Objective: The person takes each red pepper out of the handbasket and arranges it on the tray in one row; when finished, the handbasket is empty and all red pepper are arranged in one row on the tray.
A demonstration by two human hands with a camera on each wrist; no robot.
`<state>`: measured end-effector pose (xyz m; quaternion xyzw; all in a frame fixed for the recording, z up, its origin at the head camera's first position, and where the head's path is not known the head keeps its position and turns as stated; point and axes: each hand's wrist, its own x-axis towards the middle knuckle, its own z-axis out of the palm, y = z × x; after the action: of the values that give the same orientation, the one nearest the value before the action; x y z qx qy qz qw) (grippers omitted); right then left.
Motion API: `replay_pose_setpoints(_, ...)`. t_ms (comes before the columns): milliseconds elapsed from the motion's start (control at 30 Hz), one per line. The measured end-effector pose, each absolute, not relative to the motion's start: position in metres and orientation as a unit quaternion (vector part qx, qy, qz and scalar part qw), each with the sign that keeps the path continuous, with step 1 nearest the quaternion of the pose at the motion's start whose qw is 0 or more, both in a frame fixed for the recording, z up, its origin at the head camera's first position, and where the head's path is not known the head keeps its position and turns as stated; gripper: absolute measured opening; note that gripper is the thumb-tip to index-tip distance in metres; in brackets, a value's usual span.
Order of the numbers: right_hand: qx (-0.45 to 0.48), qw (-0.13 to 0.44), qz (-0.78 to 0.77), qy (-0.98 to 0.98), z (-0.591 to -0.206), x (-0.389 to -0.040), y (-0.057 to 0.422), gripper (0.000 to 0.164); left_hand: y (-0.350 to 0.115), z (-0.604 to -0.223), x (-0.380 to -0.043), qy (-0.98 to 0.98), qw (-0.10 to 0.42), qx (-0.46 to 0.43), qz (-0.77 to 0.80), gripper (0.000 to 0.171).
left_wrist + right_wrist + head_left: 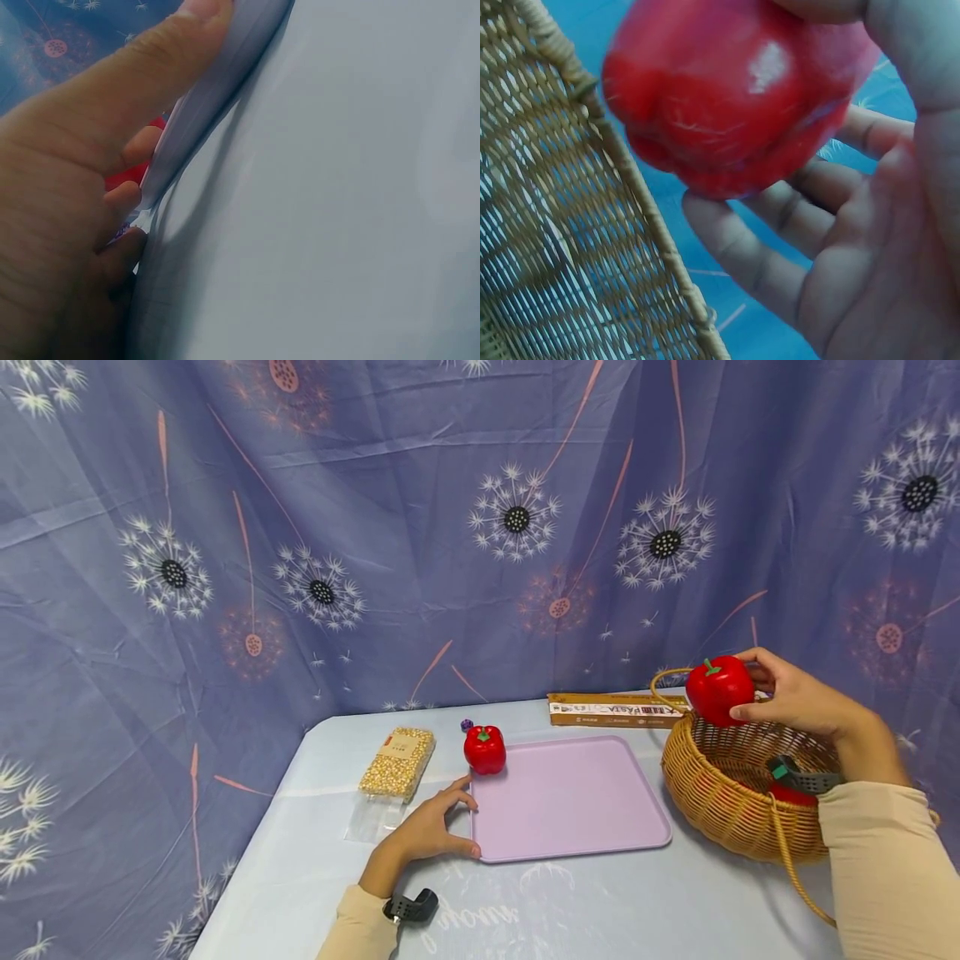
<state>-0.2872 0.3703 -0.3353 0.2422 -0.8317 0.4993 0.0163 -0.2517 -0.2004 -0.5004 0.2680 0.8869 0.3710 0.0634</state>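
In the head view my right hand [798,693] grips a red bell pepper [720,692] with a green stem, above the rim of a wicker basket [701,789]. The right wrist view shows the thumb and fingers around the pepper [712,97], beside the basket wall [570,195]. Another red thing [791,794] lies inside the basket, partly hidden by the right wrist. My left hand [427,827] rests at the left edge of a pale purple tray [570,802], thumb and fingers spread and touching its rim. A second red bell pepper [485,750] sits at the tray's far left corner.
Left of the tray lies a bag of corn kernels [399,764]. A small purple object [467,725] is behind the tray's pepper. A long pasta box [615,711] lies along the back by the curtain [420,568]. The basket's rope handle [791,860] hangs onto the table.
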Motion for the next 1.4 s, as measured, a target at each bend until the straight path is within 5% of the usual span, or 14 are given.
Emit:
replay_pose_setpoints(367, 0.227, 0.083, 0.465, -0.852, -0.327, -0.29, 0.342, 0.073, -0.201, -0.5, -0.251, 0.889, 0.064, 0.266, 0.367, 0.064)
replay_pose_setpoints(1400, 0.269, 0.105, 0.541, -0.79, -0.325, -0.303, 0.238, 0.083, -0.2, -0.501, -0.25, 0.885, 0.06, 0.27, 0.374, 0.063)
